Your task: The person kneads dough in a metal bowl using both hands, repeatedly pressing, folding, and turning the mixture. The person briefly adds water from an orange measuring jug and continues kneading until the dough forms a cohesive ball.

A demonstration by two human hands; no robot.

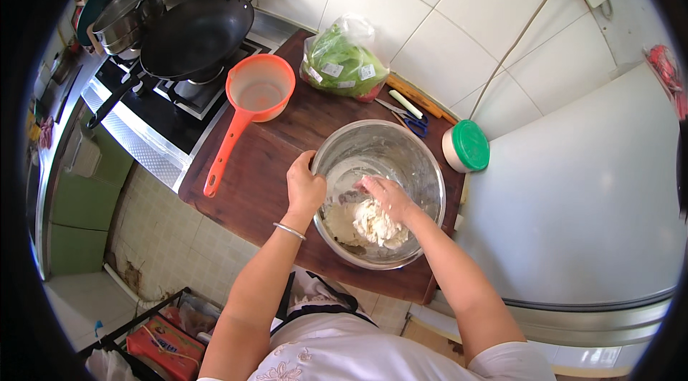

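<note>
A large stainless steel bowl (430, 166) stands on the dark wooden table (258, 166). My left hand (307, 186) grips its left rim, thumb over the edge. Inside the bowl, my right hand (388, 197) rests against the upper side of a rough, shaggy lump of dough (376, 225); its fingers are bent and bear some dough, and nothing shows as gripped in them. Dry flour and bits of dough stick to the bowl's inner wall. An orange plastic ladle (260, 85) lies to the left of the bowl, its handle towards the table's front edge.
Behind the bowl are bagged leafy greens (344, 66), scissors (414, 122), a white-green stalk (406, 103) and a wooden stick (416, 95). A green-lidded tub (469, 146) stands right, beside a pale refrigerator (570, 193). A black wok (199, 37) sits on the gas stove (161, 123) at left.
</note>
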